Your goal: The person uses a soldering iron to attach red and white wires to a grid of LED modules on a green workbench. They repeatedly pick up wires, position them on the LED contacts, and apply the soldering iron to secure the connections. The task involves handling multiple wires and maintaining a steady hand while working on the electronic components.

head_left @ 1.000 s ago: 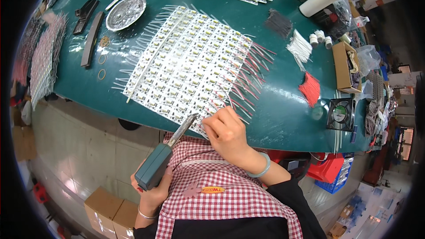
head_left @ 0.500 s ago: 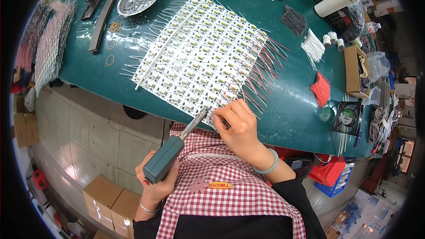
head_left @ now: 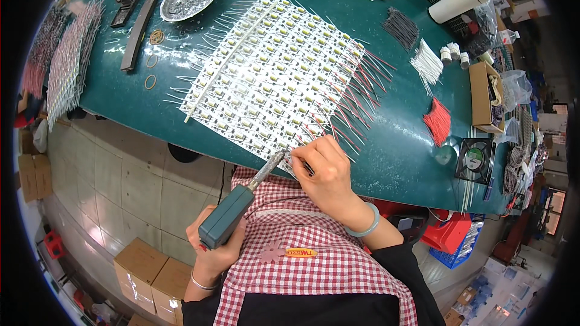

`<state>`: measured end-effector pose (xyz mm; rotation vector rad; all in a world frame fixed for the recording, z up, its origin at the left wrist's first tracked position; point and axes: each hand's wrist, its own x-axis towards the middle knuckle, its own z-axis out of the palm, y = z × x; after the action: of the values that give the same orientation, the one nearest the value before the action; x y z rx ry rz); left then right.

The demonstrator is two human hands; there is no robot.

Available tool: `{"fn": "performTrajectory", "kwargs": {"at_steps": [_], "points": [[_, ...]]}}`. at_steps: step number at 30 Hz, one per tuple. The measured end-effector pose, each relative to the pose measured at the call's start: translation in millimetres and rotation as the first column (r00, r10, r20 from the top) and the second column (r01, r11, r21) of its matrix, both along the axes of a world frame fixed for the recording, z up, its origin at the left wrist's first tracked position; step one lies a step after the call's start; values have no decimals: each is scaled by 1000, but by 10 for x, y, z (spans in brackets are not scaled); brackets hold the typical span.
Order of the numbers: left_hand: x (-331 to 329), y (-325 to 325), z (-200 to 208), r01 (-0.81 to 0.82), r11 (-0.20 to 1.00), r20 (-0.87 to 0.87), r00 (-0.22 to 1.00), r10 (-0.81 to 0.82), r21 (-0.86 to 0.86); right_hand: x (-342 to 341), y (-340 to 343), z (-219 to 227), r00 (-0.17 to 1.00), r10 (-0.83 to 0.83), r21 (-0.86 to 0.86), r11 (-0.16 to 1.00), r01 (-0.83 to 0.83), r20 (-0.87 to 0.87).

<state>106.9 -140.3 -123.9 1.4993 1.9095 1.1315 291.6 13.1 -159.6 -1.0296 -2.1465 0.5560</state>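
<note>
My left hand [head_left: 219,242] is closed round the dark green handle of a soldering iron [head_left: 228,214]. Its metal barrel slants up and right, the tip touching or just above the near corner of a white circuit-board panel [head_left: 241,99]. Rows of small yellow-green components cover this panel. My right hand [head_left: 323,166] pinches at the same corner, right beside the tip; whatever sits between its fingertips is too small to make out. Red wires [head_left: 356,108] stick out along the panel's right side, pale wires along its left. A thin strip [head_left: 232,57] lies across the panel.
On the green table [head_left: 199,139] are bundles of black [head_left: 400,28], white [head_left: 427,63] and red wires [head_left: 437,122]. A metal dish [head_left: 189,0] stands far left beside dark bars and rubber bands [head_left: 150,82]. A small fan [head_left: 475,160] and a cardboard box [head_left: 483,96] stand right.
The soldering iron and my left hand have shifted very slightly, the handle a little to the right. My right hand keeps its pinch at the same spot.
</note>
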Motion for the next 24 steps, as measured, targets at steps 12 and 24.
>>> {"fn": "performTrajectory", "kwargs": {"at_steps": [12,24], "points": [[-7,-10,0,-39,999,42,998,40,-18,34,2,-20,1000,-2,-6,1000,2,5],[-911,1041,439,-507,693,91,835,543,512,55,26,190,993,64,-91,994,-56,95]]}}
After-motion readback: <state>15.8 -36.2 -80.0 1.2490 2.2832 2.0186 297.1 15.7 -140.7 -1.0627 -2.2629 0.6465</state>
